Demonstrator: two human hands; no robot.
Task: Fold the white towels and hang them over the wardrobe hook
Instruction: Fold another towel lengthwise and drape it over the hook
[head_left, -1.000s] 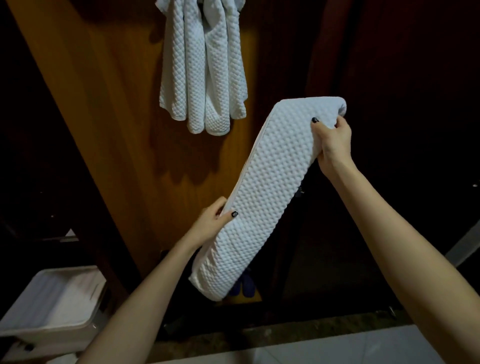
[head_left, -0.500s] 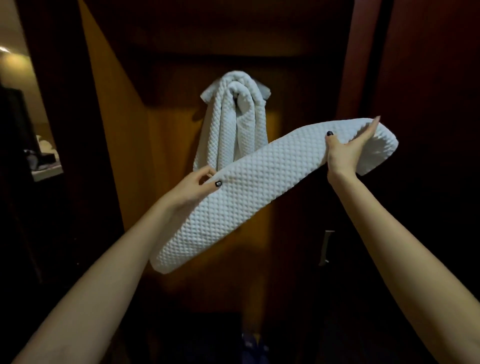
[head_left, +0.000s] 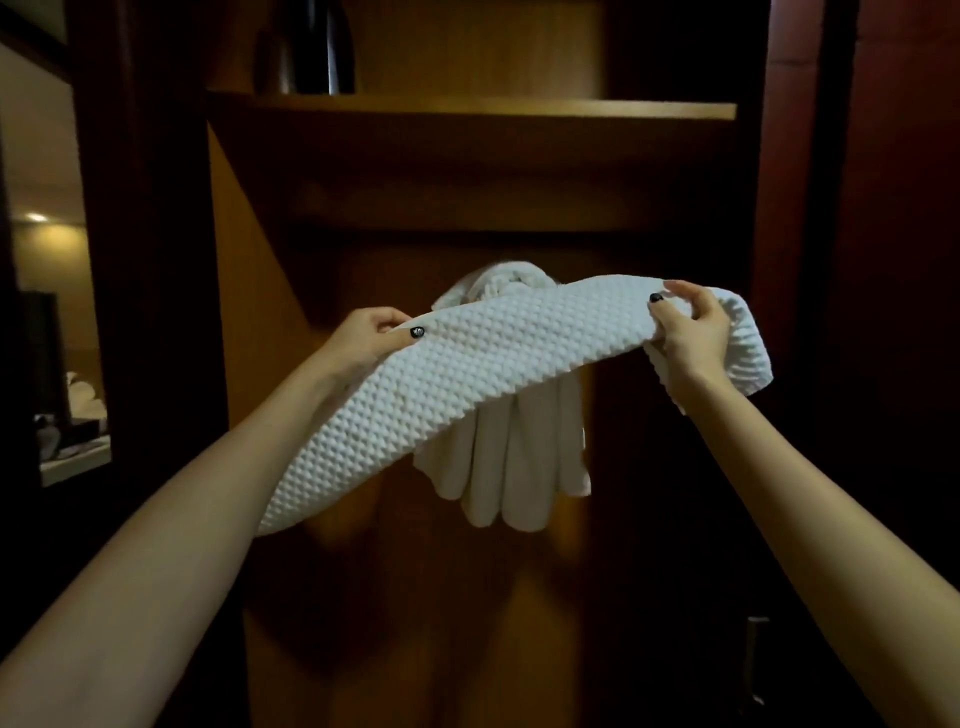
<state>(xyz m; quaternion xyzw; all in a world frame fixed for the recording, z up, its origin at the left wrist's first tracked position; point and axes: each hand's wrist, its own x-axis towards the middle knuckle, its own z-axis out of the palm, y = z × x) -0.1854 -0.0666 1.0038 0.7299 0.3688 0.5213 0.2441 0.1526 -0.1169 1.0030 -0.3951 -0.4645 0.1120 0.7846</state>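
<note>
Towel (head_left: 467, 374), white, waffle-textured, folded into long band, held level at chest height before open wardrobe. Left hand (head_left: 371, 338) pinches near left part, thumb on top; left end droops. Right hand (head_left: 691, 332) grips right end, fingers curled round it. Behind: hung towels (head_left: 511, 467) draped below wooden shelf (head_left: 467, 111); hook itself hidden.

Left hand (head_left: 371, 338) came up from well below to almost level with right hand (head_left: 691, 338), so folded towel (head_left: 467, 384) went from a steep slant to nearly flat between them. It rose across the hung towels (head_left: 519, 467) behind the hands, covering their upper part. The end beyond right hand drooped down.
</note>
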